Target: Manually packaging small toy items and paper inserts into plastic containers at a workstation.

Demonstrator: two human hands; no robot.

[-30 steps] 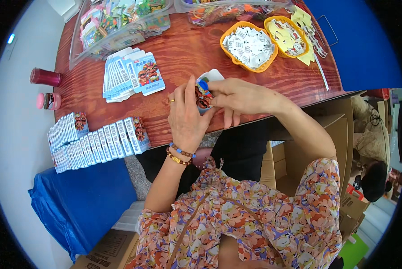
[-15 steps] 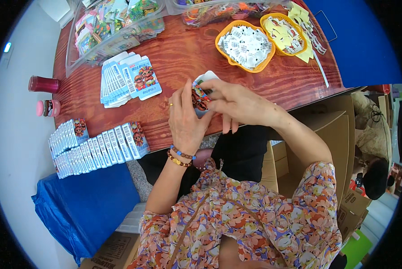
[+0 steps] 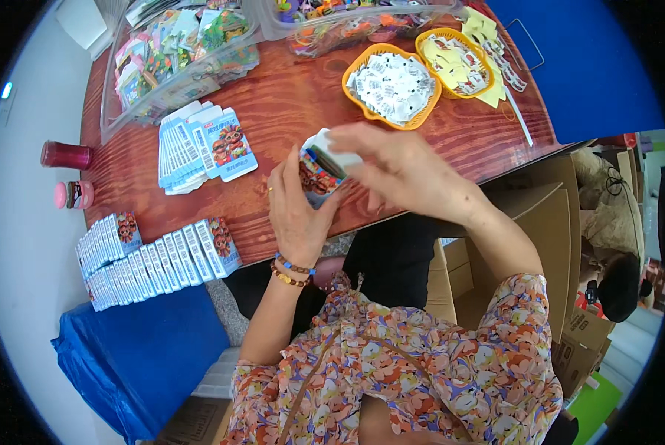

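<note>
Above the near table edge, my left hand (image 3: 295,213) is closed around a small blue carton (image 3: 316,182) with colourful cartoon figures on its front. The carton's top is open, its white flap raised, and something flat and dark greenish shows inside. Over the flap side is my right hand (image 3: 415,172), slightly blurred, its fingers stretched and apart. I see nothing held in it; whether its fingertips touch the flap I cannot tell. Flattened blue cartons (image 3: 191,148) lie fanned out on the table to the left.
Filled cartons (image 3: 165,259) stand in rows at the near left. Yellow baskets hold white paper slips (image 3: 392,87) and pale yellow pieces (image 3: 451,63). Clear bins with colourful packets (image 3: 191,48) and small toys (image 3: 362,28) stand at the back. Two jars (image 3: 67,155) are at the left edge.
My right hand has drawn back slightly from the carton's top, and its opening now shows more. My left hand keeps hold of the carton. The whole view has shifted slightly.
</note>
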